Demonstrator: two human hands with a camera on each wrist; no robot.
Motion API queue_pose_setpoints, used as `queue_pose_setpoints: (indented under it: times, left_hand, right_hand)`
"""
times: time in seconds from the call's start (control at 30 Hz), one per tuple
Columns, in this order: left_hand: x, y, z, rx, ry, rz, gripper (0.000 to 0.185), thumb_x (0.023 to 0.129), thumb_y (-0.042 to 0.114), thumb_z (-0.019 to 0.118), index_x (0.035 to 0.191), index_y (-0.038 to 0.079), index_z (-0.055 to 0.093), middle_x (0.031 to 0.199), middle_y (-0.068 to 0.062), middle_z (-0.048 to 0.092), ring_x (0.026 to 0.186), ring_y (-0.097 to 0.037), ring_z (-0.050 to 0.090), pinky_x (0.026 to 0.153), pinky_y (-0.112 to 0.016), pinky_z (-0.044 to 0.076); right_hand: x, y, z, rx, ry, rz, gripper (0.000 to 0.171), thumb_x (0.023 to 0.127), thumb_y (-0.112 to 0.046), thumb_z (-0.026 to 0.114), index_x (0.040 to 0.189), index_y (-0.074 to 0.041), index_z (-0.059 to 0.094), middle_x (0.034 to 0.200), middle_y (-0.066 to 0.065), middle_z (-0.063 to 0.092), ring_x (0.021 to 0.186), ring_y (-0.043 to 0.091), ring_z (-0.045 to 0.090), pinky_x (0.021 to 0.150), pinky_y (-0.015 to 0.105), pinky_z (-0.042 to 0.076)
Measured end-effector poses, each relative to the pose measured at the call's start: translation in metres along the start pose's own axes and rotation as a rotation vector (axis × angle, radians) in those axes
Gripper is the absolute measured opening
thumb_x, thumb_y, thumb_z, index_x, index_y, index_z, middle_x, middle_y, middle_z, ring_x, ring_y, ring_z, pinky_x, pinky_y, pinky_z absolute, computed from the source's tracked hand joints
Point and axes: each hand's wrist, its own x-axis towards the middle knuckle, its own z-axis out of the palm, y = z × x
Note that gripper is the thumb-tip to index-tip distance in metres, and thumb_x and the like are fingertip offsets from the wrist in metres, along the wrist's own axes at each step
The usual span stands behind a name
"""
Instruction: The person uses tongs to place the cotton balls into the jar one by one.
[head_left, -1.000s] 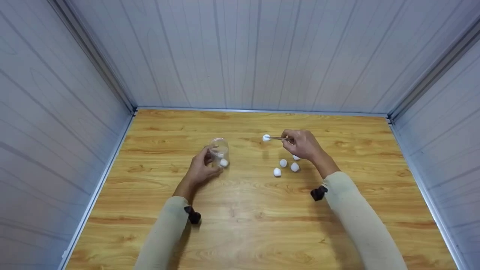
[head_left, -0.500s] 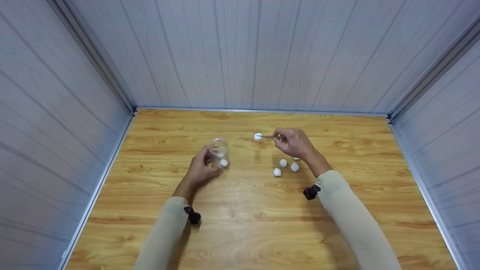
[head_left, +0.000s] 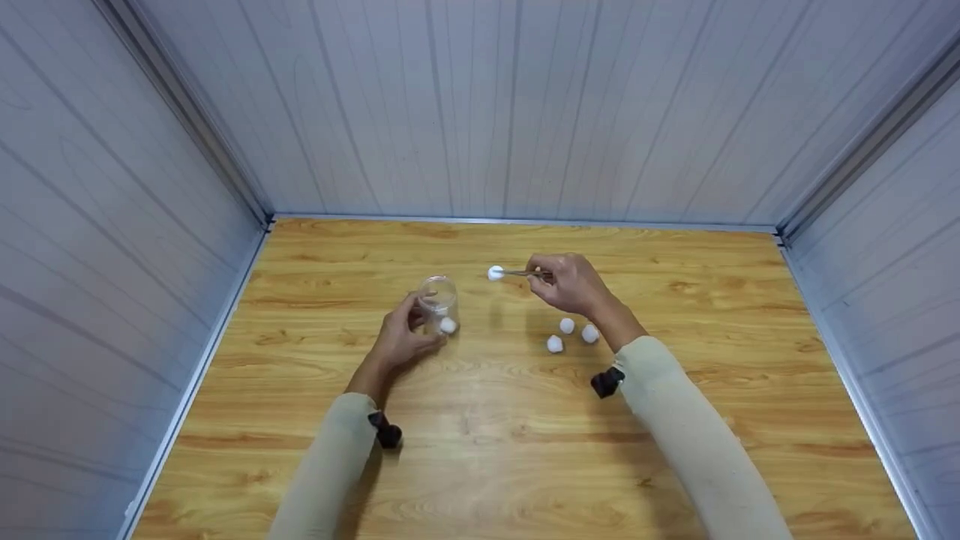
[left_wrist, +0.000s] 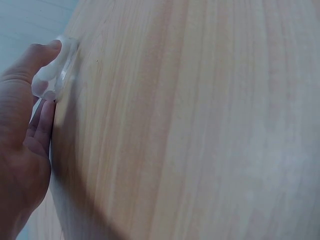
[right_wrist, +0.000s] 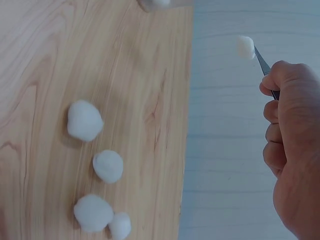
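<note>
My left hand grips a clear plastic cup that stands on the table, thumb and fingers round its side. A white cotton ball shows through the cup's wall near the bottom. My right hand pinches metal tweezers, whose tips hold another cotton ball in the air, just right of the cup's rim. In the right wrist view the tweezers and the held cotton ball appear at the upper right. The left wrist view shows the thumb against the cup.
Several loose cotton balls lie on the wooden table below the right forearm; one of them is hidden in the head view. Pale panel walls enclose the table at the back and both sides.
My right hand has moved left with the tweezers and the cotton ball, closer to the cup. The left hand and the cup have stayed in place.
</note>
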Motion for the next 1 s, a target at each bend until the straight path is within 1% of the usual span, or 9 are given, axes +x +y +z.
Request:
queue_pose_setpoints:
  times: [0.13, 0.2, 0.27, 0.37, 0.43, 0.5, 0.6, 0.73, 1.0]
  left_hand:
    - [0.000, -0.002, -0.001, -0.006, -0.005, 0.008, 0.085, 0.086, 0.000, 0.094, 0.161, 0.008, 0.055, 0.155, -0.022, 0.065, 0.143, -0.041, 0.065, 0.128, -0.056, 0.054]
    - [0.002, -0.009, -0.002, -0.014, 0.000, 0.027, 0.085, 0.085, 0.003, 0.096, 0.160, 0.011, 0.056, 0.152, -0.021, 0.066, 0.140, -0.039, 0.067, 0.126, -0.052, 0.057]
    - [0.006, -0.021, -0.003, -0.019, 0.002, 0.056, 0.084, 0.085, 0.007, 0.097, 0.159, 0.014, 0.058, 0.150, -0.018, 0.068, 0.137, -0.035, 0.068, 0.122, -0.045, 0.060]
    - [0.007, -0.027, -0.003, -0.023, 0.009, 0.074, 0.083, 0.084, 0.009, 0.099, 0.158, 0.016, 0.059, 0.147, -0.017, 0.069, 0.134, -0.033, 0.069, 0.119, -0.041, 0.062]
    - [0.005, -0.022, -0.003, -0.020, 0.004, 0.064, 0.084, 0.084, 0.007, 0.098, 0.158, 0.014, 0.059, 0.148, -0.019, 0.068, 0.136, -0.036, 0.068, 0.122, -0.045, 0.061]
    - [0.002, -0.011, -0.002, -0.015, 0.002, 0.036, 0.085, 0.084, 0.002, 0.096, 0.159, 0.010, 0.057, 0.149, -0.023, 0.066, 0.139, -0.040, 0.066, 0.125, -0.052, 0.058]
    - [0.000, -0.002, -0.001, -0.011, -0.001, 0.005, 0.085, 0.085, -0.002, 0.093, 0.160, 0.008, 0.055, 0.151, -0.024, 0.065, 0.142, -0.042, 0.064, 0.129, -0.055, 0.054]
    - [-0.002, 0.002, 0.000, -0.010, 0.004, -0.013, 0.085, 0.086, -0.003, 0.092, 0.161, 0.007, 0.054, 0.151, -0.024, 0.066, 0.144, -0.041, 0.064, 0.130, -0.054, 0.053]
    - [-0.002, 0.001, 0.000, -0.003, 0.006, -0.009, 0.084, 0.085, -0.004, 0.093, 0.160, 0.009, 0.056, 0.148, -0.025, 0.066, 0.143, -0.042, 0.065, 0.129, -0.055, 0.054]
  right_hand:
    - [0.005, -0.006, 0.003, 0.006, -0.002, -0.010, 0.017, 0.109, -0.014, 0.066, 0.110, -0.003, 0.079, 0.092, 0.016, 0.083, 0.070, 0.026, 0.068, 0.066, 0.036, 0.052]
    - [0.008, -0.009, 0.005, 0.014, -0.003, -0.017, 0.017, 0.109, -0.013, 0.066, 0.110, -0.003, 0.080, 0.092, 0.016, 0.083, 0.071, 0.028, 0.070, 0.067, 0.038, 0.054]
    - [0.010, -0.012, 0.007, 0.017, -0.002, -0.024, 0.017, 0.108, -0.013, 0.066, 0.109, -0.004, 0.080, 0.093, 0.016, 0.083, 0.072, 0.028, 0.071, 0.067, 0.039, 0.056]
    - [0.013, -0.016, 0.010, 0.021, 0.001, -0.037, 0.017, 0.108, -0.012, 0.066, 0.109, -0.004, 0.080, 0.093, 0.016, 0.083, 0.070, 0.028, 0.069, 0.066, 0.038, 0.054]
    - [0.015, -0.019, 0.012, 0.015, 0.003, -0.046, 0.017, 0.108, -0.012, 0.065, 0.108, -0.005, 0.080, 0.093, 0.015, 0.083, 0.070, 0.027, 0.068, 0.066, 0.037, 0.053]
    - [0.016, -0.021, 0.015, 0.008, 0.005, -0.057, 0.017, 0.108, -0.012, 0.064, 0.108, -0.005, 0.080, 0.092, 0.015, 0.083, 0.069, 0.026, 0.068, 0.066, 0.036, 0.052]
    - [0.020, -0.026, 0.017, 0.006, 0.008, -0.072, 0.018, 0.108, -0.011, 0.063, 0.108, -0.005, 0.079, 0.090, 0.015, 0.082, 0.067, 0.026, 0.066, 0.065, 0.035, 0.050]
    - [0.023, -0.031, 0.020, 0.010, 0.020, -0.081, 0.018, 0.107, -0.011, 0.064, 0.108, -0.004, 0.081, 0.090, 0.015, 0.082, 0.065, 0.025, 0.064, 0.064, 0.034, 0.048]
    - [0.031, -0.038, 0.026, 0.014, 0.018, -0.086, 0.019, 0.106, -0.013, 0.065, 0.109, -0.002, 0.081, 0.094, 0.016, 0.084, 0.072, 0.030, 0.072, 0.066, 0.045, 0.059]
